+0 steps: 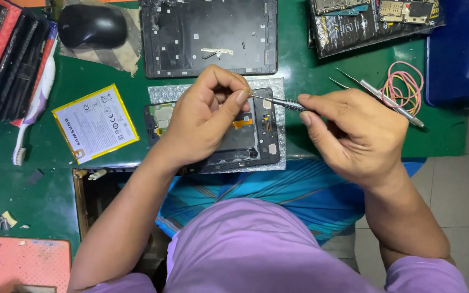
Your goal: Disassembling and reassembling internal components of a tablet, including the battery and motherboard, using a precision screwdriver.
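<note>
Your green workbench point(299, 65) carried everything, with a stripped black tablet back shell point(208, 37) lying at its far edge beyond your hands. Nearer you, at the bench's front edge, the opened tablet frame point(256, 146) lay flat on a sheet of silvery bubble wrap point(280, 116), its orange flex ribbon point(242, 123) exposed just beside your thumb.

Your left hand point(204, 122) rested over that frame, thumb and forefinger pinched together at the tip of the tool; whether a tiny part sat between them, I could not tell. Your right hand point(354, 135) was closed around the shaft of a slim metal screwdriver point(286, 103), fingers curled tight, the point aimed toward your left fingertips.

The frame looked thin, light and rigid only along its edges. You would have done best to steady it by the outer rim, because the ribbon and small boards inside appeared fragile and easily torn. The screwdriver was smooth and narrow, so a grip near the knurled section seemed the safest against slipping.

To the left lay a flat battery pack with a yellow border point(95, 123), likely soft-cased and not to be bent or pricked. A black computer mouse point(92, 25) sat further back on the left. Beyond your right hand were steel tweezers point(378, 92) and a loop of pink and yellow rubber bands point(405, 87).
</note>
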